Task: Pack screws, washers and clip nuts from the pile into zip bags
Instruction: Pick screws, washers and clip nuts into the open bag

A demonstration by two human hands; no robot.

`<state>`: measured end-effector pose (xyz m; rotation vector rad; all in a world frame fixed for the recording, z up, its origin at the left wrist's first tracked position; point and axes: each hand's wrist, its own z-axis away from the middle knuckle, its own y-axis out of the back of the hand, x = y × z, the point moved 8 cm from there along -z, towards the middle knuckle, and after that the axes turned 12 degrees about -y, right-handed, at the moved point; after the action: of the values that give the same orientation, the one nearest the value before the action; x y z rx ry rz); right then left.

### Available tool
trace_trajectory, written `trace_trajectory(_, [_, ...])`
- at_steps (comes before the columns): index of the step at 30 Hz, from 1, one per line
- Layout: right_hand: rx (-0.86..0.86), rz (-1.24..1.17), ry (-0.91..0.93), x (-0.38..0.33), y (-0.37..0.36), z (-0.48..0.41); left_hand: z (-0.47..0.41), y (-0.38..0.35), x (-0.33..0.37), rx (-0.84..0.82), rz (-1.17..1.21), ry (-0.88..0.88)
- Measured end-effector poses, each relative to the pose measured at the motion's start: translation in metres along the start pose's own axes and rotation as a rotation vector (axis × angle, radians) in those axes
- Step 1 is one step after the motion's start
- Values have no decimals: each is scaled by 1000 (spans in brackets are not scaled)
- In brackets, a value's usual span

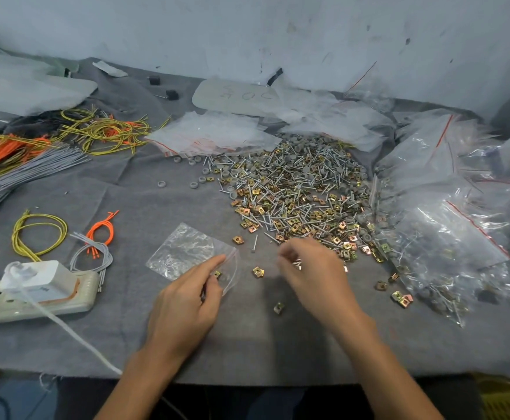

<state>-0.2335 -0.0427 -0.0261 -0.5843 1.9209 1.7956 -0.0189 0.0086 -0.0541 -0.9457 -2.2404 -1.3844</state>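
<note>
Head view: a person's two bare hands work over a grey cloth (156, 328) spread before a scuffed wall (247, 31). The left hand (187, 301) pinches the mouth of a clear zip bag (184, 250) that lies flat on the cloth, index finger stretched along its open edge, and a clip nut (217, 273) shows at the fingertips just inside the opening. The right hand (314, 274), blurred, hovers just right of the bag at the near edge of the pile (296, 189), fingers curled downward. Metal glints beneath its fingertips, but whether it holds anything cannot be told.

The pile of screws, brass-coloured clip nuts and grey washers sprawls across the centre right of the cloth. A lone screw (254, 242) and stray nuts (258, 271) lie between bag and pile, and loose washers (162, 184) dot the pile's left side. Filled bags (447, 237) heap along the right, touching the pile. Empty bags (214, 131) are stacked behind it. At left lie yellow-green wires (38, 231), orange wires (102, 228) and grey wires (93, 253), beside a power strip (35, 310) with a white charger (38, 278) plugged in.
</note>
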Motion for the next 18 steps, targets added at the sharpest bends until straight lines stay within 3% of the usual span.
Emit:
trace_trajectory(2, [-27, 200, -86, 25, 13, -11, 1, 0, -1, 3, 0, 7])
trace_trajectory(5, [-146, 313, -147, 43, 13, -18, 1, 0, -1, 0, -2, 8])
trace_trajectory(14, [-303, 299, -75, 44, 10, -8, 1, 0, 0, 2, -2, -7])
trace_trajectory(18, [-236, 233, -54, 45, 15, -4, 1, -1, -1, 11, 0, -14])
